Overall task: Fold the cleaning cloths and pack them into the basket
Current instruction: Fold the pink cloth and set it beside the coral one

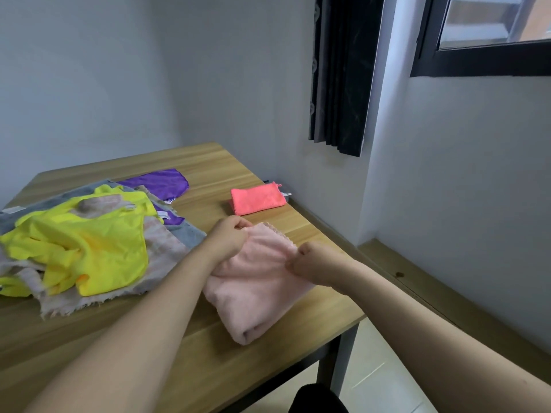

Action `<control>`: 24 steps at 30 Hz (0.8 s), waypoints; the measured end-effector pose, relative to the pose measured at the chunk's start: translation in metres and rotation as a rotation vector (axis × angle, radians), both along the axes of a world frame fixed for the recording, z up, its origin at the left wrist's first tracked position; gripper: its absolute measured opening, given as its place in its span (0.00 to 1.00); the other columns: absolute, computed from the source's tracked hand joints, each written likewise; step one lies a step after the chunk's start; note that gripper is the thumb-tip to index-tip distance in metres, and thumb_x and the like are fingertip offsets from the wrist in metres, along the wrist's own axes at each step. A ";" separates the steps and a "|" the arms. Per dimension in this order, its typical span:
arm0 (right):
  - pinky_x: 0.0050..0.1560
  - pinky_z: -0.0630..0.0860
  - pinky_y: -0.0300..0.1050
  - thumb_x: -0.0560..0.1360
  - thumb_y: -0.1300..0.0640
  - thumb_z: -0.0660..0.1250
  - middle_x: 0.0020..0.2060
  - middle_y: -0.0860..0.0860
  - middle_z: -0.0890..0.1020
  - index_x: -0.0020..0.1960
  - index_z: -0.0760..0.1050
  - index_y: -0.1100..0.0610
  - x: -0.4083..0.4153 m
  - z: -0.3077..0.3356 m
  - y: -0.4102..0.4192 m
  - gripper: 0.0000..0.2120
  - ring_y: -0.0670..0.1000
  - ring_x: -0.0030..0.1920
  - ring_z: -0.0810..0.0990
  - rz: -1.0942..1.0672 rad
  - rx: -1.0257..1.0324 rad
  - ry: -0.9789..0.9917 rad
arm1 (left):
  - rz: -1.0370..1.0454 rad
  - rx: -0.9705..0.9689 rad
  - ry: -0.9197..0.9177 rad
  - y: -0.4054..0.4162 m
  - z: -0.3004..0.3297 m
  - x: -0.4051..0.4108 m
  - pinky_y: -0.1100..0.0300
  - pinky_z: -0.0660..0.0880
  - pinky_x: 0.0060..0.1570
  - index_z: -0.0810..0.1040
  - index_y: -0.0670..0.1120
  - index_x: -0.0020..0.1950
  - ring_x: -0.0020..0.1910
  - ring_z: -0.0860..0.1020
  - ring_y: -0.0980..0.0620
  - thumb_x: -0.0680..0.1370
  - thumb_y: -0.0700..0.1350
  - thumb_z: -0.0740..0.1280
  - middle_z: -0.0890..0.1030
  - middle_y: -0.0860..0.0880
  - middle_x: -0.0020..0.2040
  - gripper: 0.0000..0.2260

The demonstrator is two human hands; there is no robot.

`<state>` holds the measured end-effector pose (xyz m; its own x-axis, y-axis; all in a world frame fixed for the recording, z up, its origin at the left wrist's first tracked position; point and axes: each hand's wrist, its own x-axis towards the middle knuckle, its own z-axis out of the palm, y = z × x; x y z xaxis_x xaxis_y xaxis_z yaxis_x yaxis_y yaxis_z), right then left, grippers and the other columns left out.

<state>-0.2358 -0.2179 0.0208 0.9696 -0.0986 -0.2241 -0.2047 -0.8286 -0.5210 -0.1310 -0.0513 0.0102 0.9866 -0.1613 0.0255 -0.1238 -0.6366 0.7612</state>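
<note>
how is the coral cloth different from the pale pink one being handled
The coral cloth is a vivid salmon shade; the pale pink cloth is soft pastel. The coral cloth lies fully folded in a compact rectangle near the table's far edge, untouched; the pale pink cloth is only partly folded, bulkier, and gripped by the left hand and right hand. Both rest on the table.

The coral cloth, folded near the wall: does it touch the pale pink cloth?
Apart. The head view shows bare table between the coral cloth and the pale pink cloth.
</note>
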 end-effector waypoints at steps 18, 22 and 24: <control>0.45 0.71 0.45 0.75 0.49 0.61 0.56 0.56 0.77 0.64 0.66 0.60 0.020 -0.031 -0.005 0.22 0.54 0.49 0.74 -0.062 0.137 0.091 | 0.014 0.312 0.224 -0.024 -0.012 0.017 0.58 0.66 0.33 0.73 0.46 0.32 0.33 0.71 0.46 0.66 0.44 0.62 0.74 0.46 0.33 0.04; 0.44 0.69 0.46 0.78 0.52 0.59 0.49 0.55 0.75 0.63 0.62 0.60 0.019 -0.033 -0.006 0.19 0.55 0.46 0.73 -0.008 0.097 0.080 | 0.086 0.302 0.246 -0.016 -0.007 0.018 0.64 0.65 0.26 0.72 0.43 0.34 0.27 0.71 0.47 0.74 0.41 0.61 0.72 0.44 0.30 0.08; 0.43 0.69 0.45 0.77 0.50 0.59 0.52 0.55 0.76 0.61 0.65 0.59 0.018 -0.034 -0.007 0.17 0.55 0.48 0.74 0.019 0.060 0.066 | 0.055 0.366 0.173 -0.011 -0.012 0.020 0.63 0.65 0.26 0.70 0.43 0.36 0.30 0.73 0.45 0.78 0.44 0.59 0.73 0.43 0.33 0.11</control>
